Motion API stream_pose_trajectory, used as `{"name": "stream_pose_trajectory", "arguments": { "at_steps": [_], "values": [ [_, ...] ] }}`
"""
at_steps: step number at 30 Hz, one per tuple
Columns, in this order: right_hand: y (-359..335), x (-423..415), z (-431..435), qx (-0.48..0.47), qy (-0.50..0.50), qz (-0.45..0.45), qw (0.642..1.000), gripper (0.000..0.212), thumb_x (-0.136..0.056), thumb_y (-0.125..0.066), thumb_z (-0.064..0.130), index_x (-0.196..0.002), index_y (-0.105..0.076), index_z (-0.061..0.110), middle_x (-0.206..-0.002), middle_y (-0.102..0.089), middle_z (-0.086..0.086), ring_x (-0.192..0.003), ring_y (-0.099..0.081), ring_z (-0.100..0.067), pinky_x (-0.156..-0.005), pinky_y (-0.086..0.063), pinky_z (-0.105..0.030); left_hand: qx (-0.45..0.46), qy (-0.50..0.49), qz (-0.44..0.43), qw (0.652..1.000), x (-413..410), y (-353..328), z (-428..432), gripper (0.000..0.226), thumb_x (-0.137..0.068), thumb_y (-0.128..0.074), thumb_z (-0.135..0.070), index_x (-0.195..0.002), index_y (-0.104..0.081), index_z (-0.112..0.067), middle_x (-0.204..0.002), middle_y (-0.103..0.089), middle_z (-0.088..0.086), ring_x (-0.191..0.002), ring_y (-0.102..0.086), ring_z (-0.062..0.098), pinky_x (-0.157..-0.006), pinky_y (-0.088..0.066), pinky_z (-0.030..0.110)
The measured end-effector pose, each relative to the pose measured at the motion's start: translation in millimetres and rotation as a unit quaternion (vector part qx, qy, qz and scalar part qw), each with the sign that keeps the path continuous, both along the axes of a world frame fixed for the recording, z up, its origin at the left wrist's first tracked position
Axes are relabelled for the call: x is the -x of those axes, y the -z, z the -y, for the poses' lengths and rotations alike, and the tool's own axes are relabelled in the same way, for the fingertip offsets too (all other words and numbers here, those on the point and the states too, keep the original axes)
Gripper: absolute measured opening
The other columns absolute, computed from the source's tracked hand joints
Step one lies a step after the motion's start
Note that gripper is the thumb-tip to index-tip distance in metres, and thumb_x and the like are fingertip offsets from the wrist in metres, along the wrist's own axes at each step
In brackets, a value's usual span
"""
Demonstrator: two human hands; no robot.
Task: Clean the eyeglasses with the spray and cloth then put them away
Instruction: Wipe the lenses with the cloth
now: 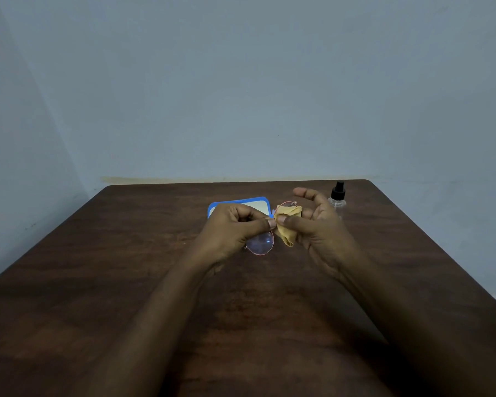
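Note:
The eyeglasses (260,243), with a thin pink frame and round lenses, are held above the brown table (126,267). My left hand (235,227) grips them near the bridge; one lens hangs below its fingers. My right hand (312,224) pinches a yellow cloth (287,224) around the other lens, thumb pressed on the cloth, index finger raised. Behind my right hand, at the far right of the table, a small clear spray bottle (338,198) with a black nozzle stands upright. A blue eyeglass case (241,202), open with a pale lining, lies behind my left hand and is partly hidden.
The table's far edge meets a plain grey-blue wall. Bare wood surrounds the hands on the left, right and near side. My forearms stretch across the near half of the table.

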State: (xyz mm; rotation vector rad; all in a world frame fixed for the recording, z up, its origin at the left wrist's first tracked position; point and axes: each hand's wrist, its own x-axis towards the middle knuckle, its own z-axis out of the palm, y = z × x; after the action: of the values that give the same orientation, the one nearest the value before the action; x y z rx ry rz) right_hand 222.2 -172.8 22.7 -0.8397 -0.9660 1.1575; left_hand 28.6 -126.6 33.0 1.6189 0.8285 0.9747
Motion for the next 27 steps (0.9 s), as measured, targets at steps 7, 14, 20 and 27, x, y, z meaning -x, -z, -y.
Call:
{"name": "stream_pose_trajectory", "arguments": {
  "at_steps": [7, 14, 20, 27],
  "values": [
    [-0.1, 1.4, 2.2, 0.020, -0.013, -0.037, 0.999, 0.073, -0.072, -0.081, -0.003, -0.137, -0.049, 0.008, -0.106, -0.077, -0.015, -0.085, -0.076, -0.025, -0.066, -0.063, -0.039, -0.015, 0.021, -0.021, 0.999, -0.9, 0.5, 2.2, 0.012, -0.087, -0.086, -0.022, -0.078, -0.084, -0.015, -0.079, -0.080, 0.009, -0.070, -0.072, 0.011, -0.066, -0.055, 0.023],
    [-3.1, 7.2, 3.7, 0.035, 0.003, -0.173, 0.984, 0.072, -0.085, -0.074, 0.004, -0.148, -0.042, -0.007, -0.123, -0.067, -0.028, -0.087, -0.077, -0.029, -0.069, -0.064, -0.037, -0.011, 0.025, -0.016, 1.000, 0.5, -3.0, 4.5, 0.014, -0.085, -0.087, -0.027, -0.080, -0.084, -0.014, -0.082, -0.081, 0.011, -0.074, -0.072, 0.015, -0.073, -0.057, 0.031],
    [-6.2, -0.7, 2.9, 0.020, 0.011, -0.097, 0.995, 0.048, -0.093, -0.067, -0.004, -0.136, -0.049, 0.006, -0.126, -0.071, -0.028, -0.104, -0.076, -0.034, -0.084, -0.066, -0.046, -0.023, -0.040, 0.019, 0.999, 1.0, -4.9, 1.3, 0.013, -0.088, -0.085, -0.015, -0.075, -0.083, -0.010, -0.069, -0.076, 0.005, -0.058, -0.062, 0.008, -0.058, -0.050, 0.020],
    [-11.6, -7.2, 3.2, 0.031, 0.053, -0.042, 0.997, 0.050, -0.094, -0.066, -0.009, -0.139, -0.048, 0.003, -0.122, -0.074, -0.025, -0.095, -0.075, -0.028, -0.079, -0.064, -0.046, 0.059, -0.122, 0.136, 0.981, -2.5, -12.2, 1.6, 0.017, -0.091, -0.080, -0.013, -0.077, -0.080, -0.004, -0.077, -0.077, 0.011, -0.063, -0.065, 0.011, -0.059, -0.050, 0.023]
  ]
}}
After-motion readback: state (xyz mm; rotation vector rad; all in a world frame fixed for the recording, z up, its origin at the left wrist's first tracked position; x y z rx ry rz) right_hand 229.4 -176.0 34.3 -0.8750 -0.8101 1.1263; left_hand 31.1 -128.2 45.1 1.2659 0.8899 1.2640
